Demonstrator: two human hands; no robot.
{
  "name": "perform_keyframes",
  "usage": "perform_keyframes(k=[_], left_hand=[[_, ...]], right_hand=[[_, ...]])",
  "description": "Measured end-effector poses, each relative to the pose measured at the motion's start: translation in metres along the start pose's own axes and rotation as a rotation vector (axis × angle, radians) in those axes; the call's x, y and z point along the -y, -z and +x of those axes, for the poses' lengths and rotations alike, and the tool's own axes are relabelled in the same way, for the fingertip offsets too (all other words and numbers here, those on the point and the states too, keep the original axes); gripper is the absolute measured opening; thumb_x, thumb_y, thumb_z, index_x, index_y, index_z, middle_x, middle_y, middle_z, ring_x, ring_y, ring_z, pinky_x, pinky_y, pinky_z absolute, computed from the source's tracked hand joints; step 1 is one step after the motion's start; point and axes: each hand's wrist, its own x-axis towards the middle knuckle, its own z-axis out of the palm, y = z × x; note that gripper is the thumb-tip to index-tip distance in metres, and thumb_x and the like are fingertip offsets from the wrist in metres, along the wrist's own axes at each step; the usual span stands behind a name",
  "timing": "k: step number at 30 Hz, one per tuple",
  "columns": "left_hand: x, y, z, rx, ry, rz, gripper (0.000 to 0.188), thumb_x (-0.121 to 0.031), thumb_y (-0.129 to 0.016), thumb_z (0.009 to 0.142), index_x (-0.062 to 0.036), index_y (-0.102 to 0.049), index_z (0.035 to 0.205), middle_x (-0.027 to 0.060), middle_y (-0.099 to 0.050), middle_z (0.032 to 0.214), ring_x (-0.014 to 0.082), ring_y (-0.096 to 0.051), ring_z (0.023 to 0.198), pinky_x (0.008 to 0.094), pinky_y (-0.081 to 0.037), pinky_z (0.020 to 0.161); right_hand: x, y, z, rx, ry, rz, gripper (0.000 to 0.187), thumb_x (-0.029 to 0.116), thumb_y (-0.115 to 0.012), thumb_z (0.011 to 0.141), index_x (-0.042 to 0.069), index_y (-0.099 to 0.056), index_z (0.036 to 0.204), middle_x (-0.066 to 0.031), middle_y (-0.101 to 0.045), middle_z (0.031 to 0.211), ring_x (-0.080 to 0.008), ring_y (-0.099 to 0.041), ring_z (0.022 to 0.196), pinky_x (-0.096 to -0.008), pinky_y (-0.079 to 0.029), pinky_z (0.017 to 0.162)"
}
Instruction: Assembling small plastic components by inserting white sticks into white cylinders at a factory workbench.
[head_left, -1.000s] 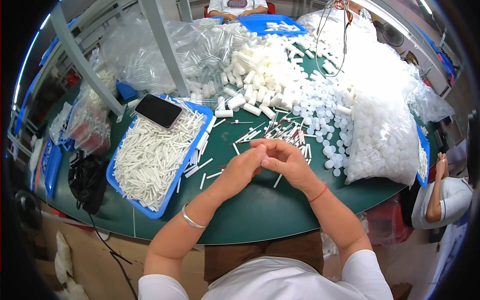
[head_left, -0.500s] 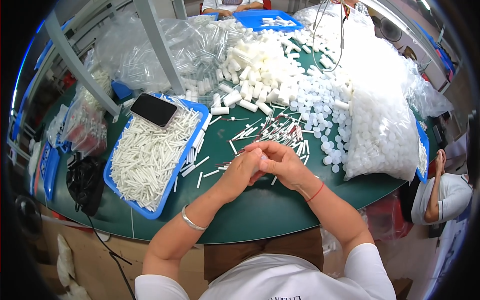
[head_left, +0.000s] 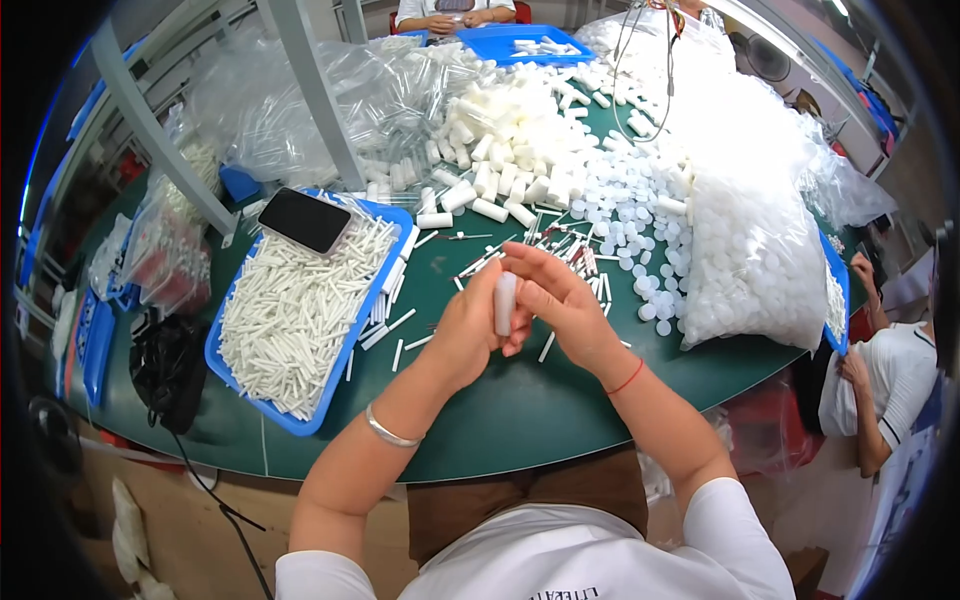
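Note:
Over the table's front middle, my left hand (head_left: 468,328) is closed on a whitish, partly see-through tube (head_left: 505,304), which stands nearly upright between thumb and fingers. Close against it on the right is my right hand (head_left: 568,308), its fingers stretched out and its thumb near the tube's side; whether the thumb touches it is hard to tell. Just beyond both hands lie thin white sticks with dark red parts (head_left: 572,250), loosely heaped. Round translucent caps (head_left: 625,230) spread to the right of them, and thick white cylinders (head_left: 515,165) are piled behind.
A blue tray (head_left: 310,425) of short white sticks stands at left, with a phone (head_left: 304,221) on its far end. A big clear bag (head_left: 755,265) of caps fills the right. Grey metal posts (head_left: 315,95) rise at left. Other people sit at the far side and right.
My hands have come slightly apart, and the tube that they covered now shows upright in my left hand. My right fingers have straightened. The person at right has moved their arms.

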Motion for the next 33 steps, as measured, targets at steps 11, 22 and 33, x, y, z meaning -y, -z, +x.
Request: perform_keyframes(k=[11, 22, 33], left_hand=[[0.036, -0.033, -0.024, 0.211, 0.178, -0.169, 0.052, -0.043, -0.02, 0.104, -0.0035, -0.054, 0.098, 0.0074, -0.056, 0.075, 0.0188, -0.057, 0.069, 0.0331, -0.05, 0.067], [0.052, -0.025, -0.016, -0.123, -0.649, 1.618, 0.025, -0.017, -0.068, 0.083, -0.0006, -0.058, 0.098, 0.0145, -0.055, 0.094, 0.0332, -0.058, 0.085, 0.0407, -0.048, 0.069], [0.072, 0.003, -0.003, -0.139, -0.791, 1.846, 0.014, 0.003, -0.057, 0.071, -0.0033, -0.05, 0.081, 0.0134, -0.049, 0.083, 0.0276, -0.056, 0.077, 0.0361, -0.049, 0.068]], right_hand=[[0.034, -0.022, -0.081, -0.003, 0.511, -1.289, 0.073, 0.011, -0.079, 0.069, -0.001, -0.047, 0.133, -0.0187, -0.056, 0.118, -0.0323, -0.058, 0.104, -0.0354, -0.049, 0.088], [-0.033, 0.049, -0.333, -0.704, -0.195, -1.044, 0.059, 0.025, -0.075, 0.073, 0.002, -0.055, 0.123, -0.0115, -0.062, 0.1, -0.0215, -0.059, 0.087, -0.0326, -0.048, 0.08], [-0.084, 0.081, -0.374, -0.786, -0.584, -0.955, 0.044, 0.023, -0.072, 0.081, -0.004, -0.061, 0.114, -0.0181, -0.066, 0.104, -0.0248, -0.064, 0.091, -0.033, -0.051, 0.078]])
